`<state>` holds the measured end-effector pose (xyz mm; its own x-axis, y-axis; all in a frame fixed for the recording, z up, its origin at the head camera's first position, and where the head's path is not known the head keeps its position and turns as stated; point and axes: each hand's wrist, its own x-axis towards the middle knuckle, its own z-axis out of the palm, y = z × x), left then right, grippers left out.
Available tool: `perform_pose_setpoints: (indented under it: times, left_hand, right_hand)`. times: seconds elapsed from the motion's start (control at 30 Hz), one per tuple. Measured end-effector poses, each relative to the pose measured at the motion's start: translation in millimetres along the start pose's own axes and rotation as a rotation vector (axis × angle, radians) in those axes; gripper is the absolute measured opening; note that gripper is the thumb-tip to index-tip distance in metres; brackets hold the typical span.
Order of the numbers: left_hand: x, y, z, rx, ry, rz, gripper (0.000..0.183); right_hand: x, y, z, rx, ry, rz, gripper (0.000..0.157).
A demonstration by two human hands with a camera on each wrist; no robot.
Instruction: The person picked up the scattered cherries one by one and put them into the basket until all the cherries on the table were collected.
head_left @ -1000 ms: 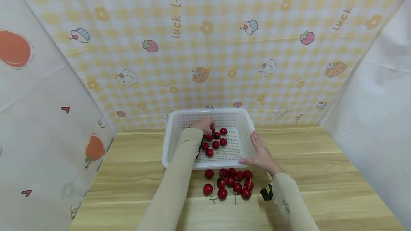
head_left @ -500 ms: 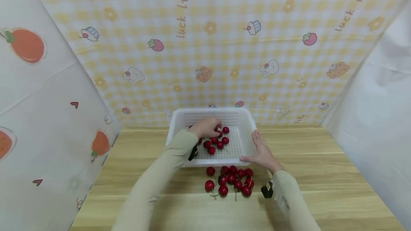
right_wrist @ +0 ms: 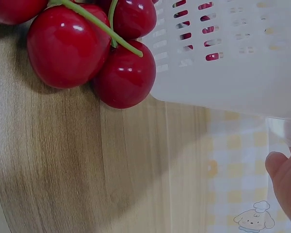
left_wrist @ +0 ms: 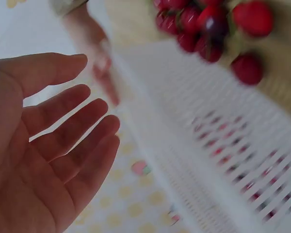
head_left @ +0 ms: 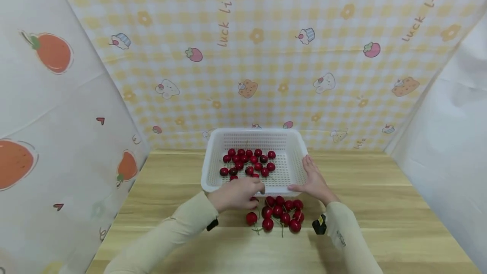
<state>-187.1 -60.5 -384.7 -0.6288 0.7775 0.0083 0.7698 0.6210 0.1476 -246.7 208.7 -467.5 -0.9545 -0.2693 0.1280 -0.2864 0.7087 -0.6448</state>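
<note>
My left hand [head_left: 236, 193] has come back out of the basket [head_left: 213, 168] and now hovers at its near rim, over the loose cherries [head_left: 279, 215] on the desk [head_left: 380, 206], fingers spread and holding nothing. My right hand [head_left: 313, 181] rests flat against the basket's right corner. These cherries look light, smooth and likely to roll; I judge the thin stems the easiest place to pinch.

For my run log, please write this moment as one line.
left hand: open, over table cherries | right hand: open, touching basket corner | basket cherries: inside
</note>
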Motion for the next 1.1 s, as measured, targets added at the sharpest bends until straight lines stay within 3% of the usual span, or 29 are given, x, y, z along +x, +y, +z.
perform_pose_setpoints:
  times: [0.1,0.23,0.37,0.57,0.77,1.0,1.1]
  left_hand:
    - [-5.9,5.2,15.6,-0.058,-0.055,0.039,0.022]
    - [-10.2,5.9,38.9,-0.034,-0.102,0.076,0.029]
    - [-12.4,1.2,59.0,0.027,-0.118,0.044,0.038]
    - [-12.2,-3.4,75.9,0.001,-0.174,-0.039,0.04]
    - [-8.4,-3.1,88.3,0.0,-0.161,-0.011,0.029]
    - [-7.0,-10.9,107.2,0.009,-0.097,0.033,0.028]
    - [-7.1,-12.3,106.7,-0.015,-0.073,0.069,0.026]
  right_hand:
    - [0.0,1.3,0.1,0.002,-0.002,0.001,0.119]
    - [0.3,2.8,1.2,0.007,0.001,0.0,0.119]
    - [0.0,1.5,1.6,0.014,0.004,-0.008,0.118]
    - [-1.3,-0.1,-0.2,-0.002,0.004,0.002,0.118]
    - [-1.0,0.5,-3.2,0.01,0.021,-0.011,0.119]
    - [0.6,4.2,0.7,0.007,0.008,0.004,0.118]
    - [0.5,4.4,2.7,0.013,0.009,0.006,0.118]
